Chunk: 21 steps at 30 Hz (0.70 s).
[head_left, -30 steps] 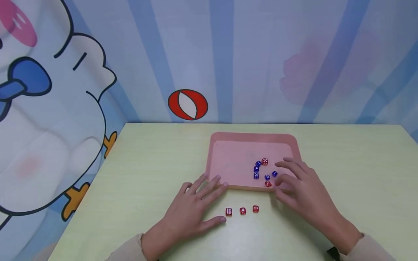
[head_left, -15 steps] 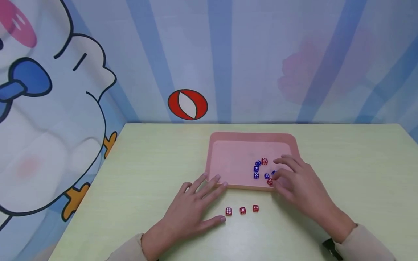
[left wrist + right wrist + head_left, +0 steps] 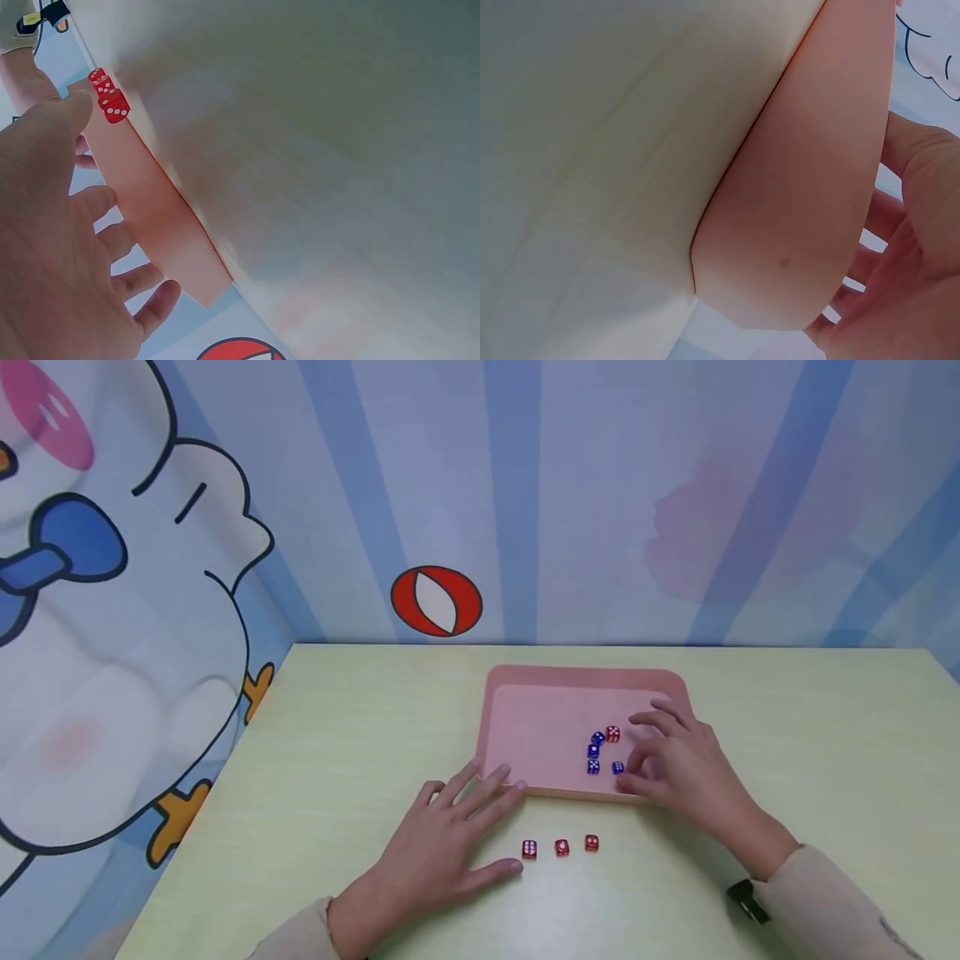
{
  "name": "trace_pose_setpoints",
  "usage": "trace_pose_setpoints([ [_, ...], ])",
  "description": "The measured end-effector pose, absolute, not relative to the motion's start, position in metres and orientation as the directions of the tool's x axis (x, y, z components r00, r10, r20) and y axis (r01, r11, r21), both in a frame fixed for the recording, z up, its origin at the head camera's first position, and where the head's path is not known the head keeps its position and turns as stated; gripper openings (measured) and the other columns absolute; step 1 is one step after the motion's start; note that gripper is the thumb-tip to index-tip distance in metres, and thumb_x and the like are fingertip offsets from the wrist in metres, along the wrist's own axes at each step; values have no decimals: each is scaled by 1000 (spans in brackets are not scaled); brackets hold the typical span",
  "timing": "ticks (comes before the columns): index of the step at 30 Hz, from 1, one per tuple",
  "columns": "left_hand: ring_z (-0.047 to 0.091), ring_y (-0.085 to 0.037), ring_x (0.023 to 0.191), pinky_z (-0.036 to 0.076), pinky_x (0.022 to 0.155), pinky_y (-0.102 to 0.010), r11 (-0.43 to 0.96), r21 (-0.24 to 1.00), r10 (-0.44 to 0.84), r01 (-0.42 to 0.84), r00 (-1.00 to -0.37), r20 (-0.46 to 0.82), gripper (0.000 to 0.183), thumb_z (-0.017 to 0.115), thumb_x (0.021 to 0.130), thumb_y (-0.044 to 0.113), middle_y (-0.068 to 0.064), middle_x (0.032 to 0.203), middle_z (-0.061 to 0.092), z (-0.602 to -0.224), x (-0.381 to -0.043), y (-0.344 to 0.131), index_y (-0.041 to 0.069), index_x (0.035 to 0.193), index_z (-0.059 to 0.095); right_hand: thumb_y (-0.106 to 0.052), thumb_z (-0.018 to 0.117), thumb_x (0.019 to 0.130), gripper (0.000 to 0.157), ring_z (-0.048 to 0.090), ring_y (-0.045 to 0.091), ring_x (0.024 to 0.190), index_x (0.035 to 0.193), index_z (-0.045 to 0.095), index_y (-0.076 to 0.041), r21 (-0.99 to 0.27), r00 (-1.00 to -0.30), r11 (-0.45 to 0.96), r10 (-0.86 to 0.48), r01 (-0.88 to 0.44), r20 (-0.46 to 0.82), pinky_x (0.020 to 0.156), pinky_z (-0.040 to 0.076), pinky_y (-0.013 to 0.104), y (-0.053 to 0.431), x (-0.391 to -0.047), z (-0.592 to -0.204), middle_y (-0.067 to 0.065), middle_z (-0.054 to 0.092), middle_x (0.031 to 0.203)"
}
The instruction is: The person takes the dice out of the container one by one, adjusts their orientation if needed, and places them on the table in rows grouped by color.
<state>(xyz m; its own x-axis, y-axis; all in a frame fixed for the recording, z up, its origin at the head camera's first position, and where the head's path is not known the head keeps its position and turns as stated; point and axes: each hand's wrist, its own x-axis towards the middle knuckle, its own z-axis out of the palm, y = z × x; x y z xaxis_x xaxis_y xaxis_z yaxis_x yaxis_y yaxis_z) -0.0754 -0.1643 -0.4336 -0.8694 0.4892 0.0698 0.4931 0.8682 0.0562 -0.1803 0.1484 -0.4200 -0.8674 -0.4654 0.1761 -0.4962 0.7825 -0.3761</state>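
Note:
My left hand (image 3: 442, 843) lies with spread, straight fingers, their tips at the near left corner of a pink tray (image 3: 585, 675). Over the tray's right side, my right hand (image 3: 690, 768) bends down, thumb and index finger pinching a red die that those fingers hide. Just left of these fingertips is a blue die (image 3: 618, 767). Farther left stand several blue dice, one of them a blue die (image 3: 593, 767) nearest the front, with a red die (image 3: 612, 734) behind. In the right wrist view the tray wall (image 3: 795, 187) covers the fingertips.
Three red dice stand in a row on the table before the tray: a left die (image 3: 529, 849), a middle die (image 3: 562, 847) and a right die (image 3: 592, 842). A printed backdrop (image 3: 585, 527) rises behind the pale table (image 3: 810, 735).
My right thumb and index finger have closed in on the red die near the tray's front edge, and it has gone out of sight. A nearby blue die is also covered. My left hand stays put.

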Motion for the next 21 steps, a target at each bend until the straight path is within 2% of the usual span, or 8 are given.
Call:
trace_pose_setpoints([
  [10, 29, -32, 160, 44, 107, -53, 870, 45, 487, 491, -870, 73, 81, 55, 99, 72, 3, 173, 34, -433, -76, -164, 33, 167, 36, -24, 95, 80, 21, 21, 48, 155, 70, 76, -21, -400, -883, 792, -454, -461, 119, 116, 24, 75, 146, -185, -422, 26, 56, 150],
  [14, 29, -33, 160, 44, 107, -52, 869, 34, 490, 493, -869, 74, 81, 54, 99, 73, 3, 173, 34, -433, -76, -163, 33, 167, 36, -22, 94, 81, 19, 21, 47, 155, 72, 77, -20, -379, -873, 789, -465, -483, 145, 116, 23, 74, 147, -184, -420, 25, 56, 150],
  [21, 30, -33, 160, 44, 106, -52, 868, 36, 492, 496, -867, 81, 81, 54, 99, 73, 2, 173, 34, -433, -75, -164, 32, 167, 36, -20, 90, 81, 17, 31, 45, 150, 73, 75, -19, -326, -841, 776, -483, -540, 244, 114, 27, 72, 150, -181, -420, 23, 59, 145],
])
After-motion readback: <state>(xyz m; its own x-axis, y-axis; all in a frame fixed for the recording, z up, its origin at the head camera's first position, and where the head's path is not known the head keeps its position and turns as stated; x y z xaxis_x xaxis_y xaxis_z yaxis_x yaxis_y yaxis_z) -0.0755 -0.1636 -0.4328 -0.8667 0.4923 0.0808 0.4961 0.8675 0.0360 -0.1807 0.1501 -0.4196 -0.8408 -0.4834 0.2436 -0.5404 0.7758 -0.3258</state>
